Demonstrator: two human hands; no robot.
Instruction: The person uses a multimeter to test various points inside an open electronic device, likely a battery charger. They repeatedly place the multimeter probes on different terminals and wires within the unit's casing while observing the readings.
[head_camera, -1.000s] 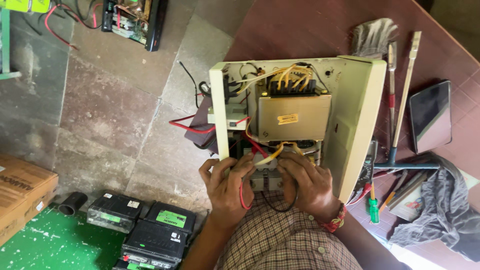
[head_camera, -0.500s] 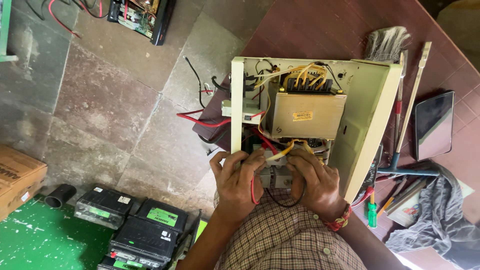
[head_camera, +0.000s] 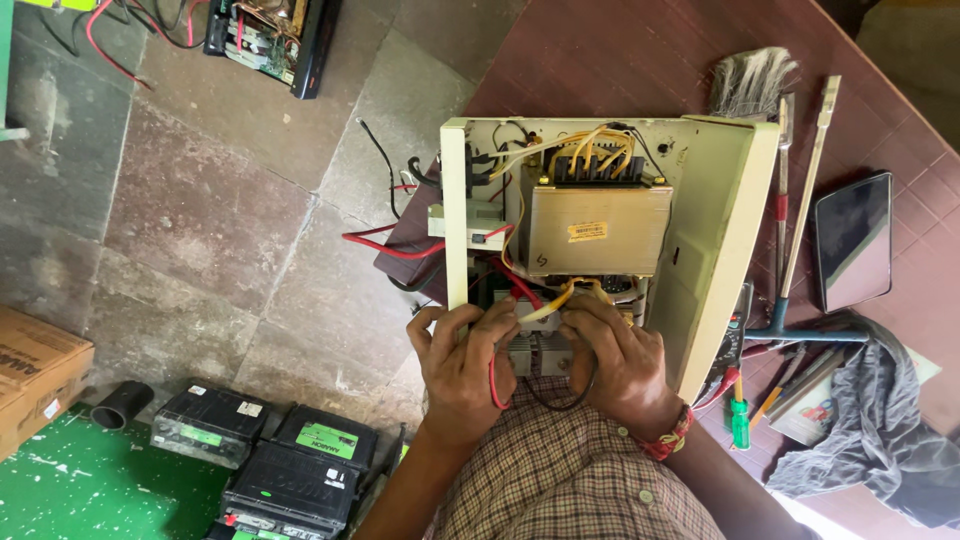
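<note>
Here the cream metal case (head_camera: 722, 230) lies opened on the dark red desk (head_camera: 620, 60), reaching away from both hands, with the boxy grey transformer (head_camera: 598, 228) just beyond the fingertips. To the right of the right hand lie a dark tablet (head_camera: 851, 240), a crumpled grey cloth (head_camera: 870, 430), a long brush (head_camera: 758, 85) and a green-handled screwdriver (head_camera: 739, 420). Below and left of the left hand, black batteries (head_camera: 270, 460) sit on the floor. The left hand (head_camera: 462, 365) and right hand (head_camera: 618, 362) meet at the near end of the case, both curled narrow around the wiring. The yellow wire (head_camera: 548, 306) runs between them, its long axis slanting up from the left fingers toward the right. The right hand looks nearer its upper end, though whether either grip actually pinches it I cannot tell. A red wire (head_camera: 492, 385) loops down under the left hand.
</note>
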